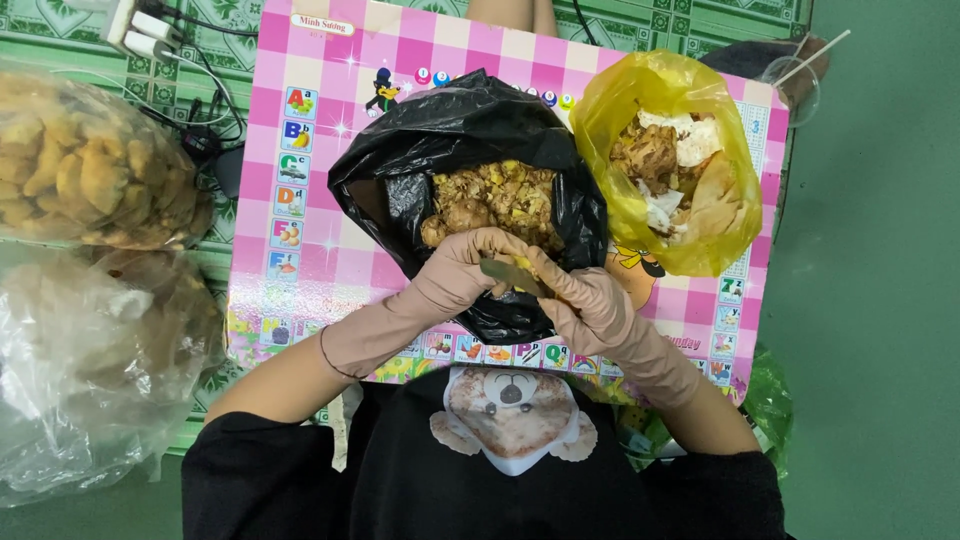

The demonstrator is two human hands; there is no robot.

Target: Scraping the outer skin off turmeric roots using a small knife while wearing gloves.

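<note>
Both my hands wear tan gloves and meet over a black plastic bag (pixel 400 165) full of brown and yellow lumps (pixel 495 195). My right hand (pixel 592 303) grips a small knife (pixel 507 273), with its blade pointing left toward my left hand. My left hand (pixel 455 272) is curled around a small yellowish piece (pixel 522 263), mostly hidden by the fingers and touching the blade. To the right, an open yellow plastic bag (pixel 610 100) holds brown and pale scraps (pixel 672 160). Both bags rest on a pink checked board (pixel 300 60) with picture tiles.
Two clear plastic bags of brownish-yellow lumps (pixel 90 160) (pixel 95 350) lie at the left on a green patterned mat. A white power strip with cables (pixel 140 30) sits at top left. A clear cup with a straw (pixel 795 80) stands at top right, with green floor beyond.
</note>
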